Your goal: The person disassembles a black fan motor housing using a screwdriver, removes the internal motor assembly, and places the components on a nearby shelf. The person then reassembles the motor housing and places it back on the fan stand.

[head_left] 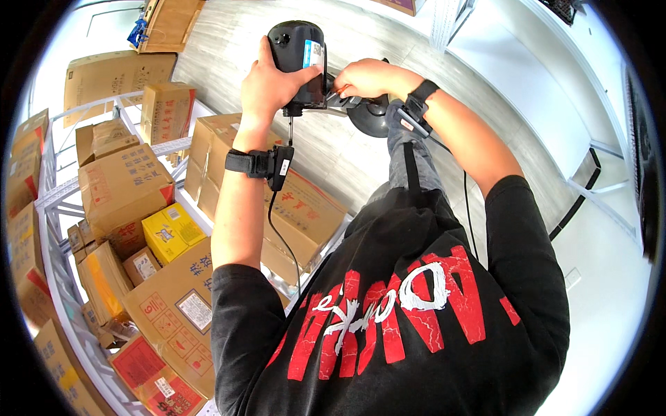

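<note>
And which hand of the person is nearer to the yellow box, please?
The left. The left hand, holding the black container, is above and to the right of the yellow box in the picture; the right hand, beyond the black container, is farther right.

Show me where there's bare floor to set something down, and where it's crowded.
Bare floor lies between the brown wooden piece and the black cylinder in the left hand; another patch lies between the right hand and the white shelving. Crowded: the left side, packed with cartons, and around the right hand, near the round black base.
</note>
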A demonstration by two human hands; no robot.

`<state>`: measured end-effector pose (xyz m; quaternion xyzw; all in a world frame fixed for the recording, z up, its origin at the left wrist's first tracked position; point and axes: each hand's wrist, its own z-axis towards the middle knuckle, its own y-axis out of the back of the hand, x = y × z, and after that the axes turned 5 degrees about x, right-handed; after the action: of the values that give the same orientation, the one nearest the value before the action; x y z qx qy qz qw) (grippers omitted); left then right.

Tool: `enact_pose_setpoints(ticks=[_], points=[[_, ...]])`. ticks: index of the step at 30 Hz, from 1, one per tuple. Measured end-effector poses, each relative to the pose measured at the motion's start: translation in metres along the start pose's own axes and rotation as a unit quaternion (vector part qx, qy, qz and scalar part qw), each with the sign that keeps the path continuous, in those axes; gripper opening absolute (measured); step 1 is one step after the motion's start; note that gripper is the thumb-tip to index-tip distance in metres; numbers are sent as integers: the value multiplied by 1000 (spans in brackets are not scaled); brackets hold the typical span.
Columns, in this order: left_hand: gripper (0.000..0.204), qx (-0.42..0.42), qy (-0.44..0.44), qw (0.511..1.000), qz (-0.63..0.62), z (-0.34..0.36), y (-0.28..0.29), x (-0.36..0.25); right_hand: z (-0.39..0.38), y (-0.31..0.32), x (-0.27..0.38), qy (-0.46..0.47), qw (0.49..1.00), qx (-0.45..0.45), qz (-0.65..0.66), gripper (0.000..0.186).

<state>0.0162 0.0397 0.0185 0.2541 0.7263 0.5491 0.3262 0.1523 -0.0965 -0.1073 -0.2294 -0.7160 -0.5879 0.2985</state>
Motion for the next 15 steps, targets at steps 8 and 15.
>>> enact_pose_setpoints(ticks=[8, 15], points=[[124, -13, -1, 1000, 4, -2, -1, 2, 11, -8, 5, 4, 1000, -25, -12, 24], [123, -8, 45, 999, 2, -5, 0, -5, 0, -54, 45, -124, 976, -176, 29, 27]])
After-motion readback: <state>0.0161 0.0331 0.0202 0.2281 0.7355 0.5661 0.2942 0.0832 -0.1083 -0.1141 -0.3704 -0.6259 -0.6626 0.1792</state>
